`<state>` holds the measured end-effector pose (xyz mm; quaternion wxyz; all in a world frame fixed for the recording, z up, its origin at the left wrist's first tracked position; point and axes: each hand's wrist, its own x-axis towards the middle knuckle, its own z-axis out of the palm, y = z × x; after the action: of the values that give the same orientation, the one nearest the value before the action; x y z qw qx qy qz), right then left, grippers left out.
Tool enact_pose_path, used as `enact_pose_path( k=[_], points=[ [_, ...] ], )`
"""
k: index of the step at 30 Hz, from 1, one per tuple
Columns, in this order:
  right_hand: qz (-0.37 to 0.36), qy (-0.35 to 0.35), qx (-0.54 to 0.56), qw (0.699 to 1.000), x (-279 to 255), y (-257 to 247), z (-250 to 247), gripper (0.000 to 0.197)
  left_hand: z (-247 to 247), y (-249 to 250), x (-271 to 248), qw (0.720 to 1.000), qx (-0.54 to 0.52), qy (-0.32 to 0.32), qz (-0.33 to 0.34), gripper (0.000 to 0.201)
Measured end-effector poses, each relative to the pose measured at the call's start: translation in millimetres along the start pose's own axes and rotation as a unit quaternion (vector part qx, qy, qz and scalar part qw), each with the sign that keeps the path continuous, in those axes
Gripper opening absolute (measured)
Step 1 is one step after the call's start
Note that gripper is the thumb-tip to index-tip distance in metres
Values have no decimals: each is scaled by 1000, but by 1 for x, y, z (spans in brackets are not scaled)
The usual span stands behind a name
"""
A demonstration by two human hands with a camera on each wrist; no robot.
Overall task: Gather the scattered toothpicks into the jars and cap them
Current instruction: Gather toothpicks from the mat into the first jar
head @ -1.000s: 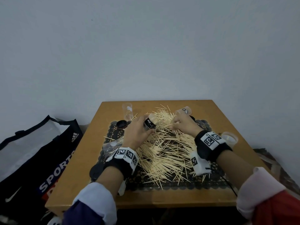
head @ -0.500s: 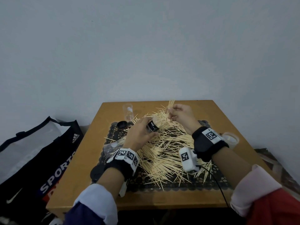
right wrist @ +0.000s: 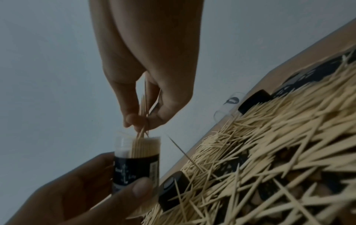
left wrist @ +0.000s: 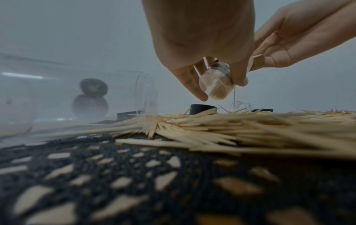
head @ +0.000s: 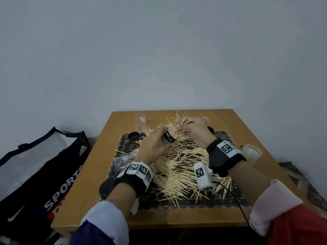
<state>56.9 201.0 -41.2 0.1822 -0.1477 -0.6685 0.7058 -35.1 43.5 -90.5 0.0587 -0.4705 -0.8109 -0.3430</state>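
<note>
My left hand (head: 155, 144) grips a small clear jar (head: 169, 137) with a black label, tilted and nearly full of toothpicks; the jar (right wrist: 136, 159) shows upright in the right wrist view and from below as the jar (left wrist: 215, 85) in the left wrist view. My right hand (head: 192, 131) pinches a small bunch of toothpicks (right wrist: 142, 121) with their tips at the jar's mouth. A big heap of loose toothpicks (head: 180, 165) covers the black lace mat (head: 177, 200).
An empty clear jar (head: 140, 122) stands at the back left beside a black cap (head: 133, 136). Another clear jar (head: 206, 120) lies behind my right hand, one more (head: 251, 152) at the table's right edge. A black sports bag (head: 40, 174) sits on the floor left.
My right hand lifted a bunch of toothpicks off the heap and carried it left to the jar's mouth. My left hand raised and tilted the jar towards it.
</note>
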Motion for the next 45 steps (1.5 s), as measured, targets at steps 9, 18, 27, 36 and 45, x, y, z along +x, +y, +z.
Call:
enact_pose_path(
  k=[9,18,27,36,45],
  points=[
    [-17,34,-139,990,1,1,-7,9,2,-3,1,1000,7,-6,-4,66],
    [-55,7,-266,962,1,-2,-5,14,0,0,-1,1000,2,-8,7,63],
    [-54,-15,-279,959,1,-4,-2,11,4,-5,0,1000,7,-21,9,62],
    [-38,-59,-261,963,-1,-13,5,30,4,-4,1,1000,13,-26,0,61],
    [-71,-34,-238,968,4,-5,8,18,4,-4,0,999,13,-29,-1,60]
  ],
)
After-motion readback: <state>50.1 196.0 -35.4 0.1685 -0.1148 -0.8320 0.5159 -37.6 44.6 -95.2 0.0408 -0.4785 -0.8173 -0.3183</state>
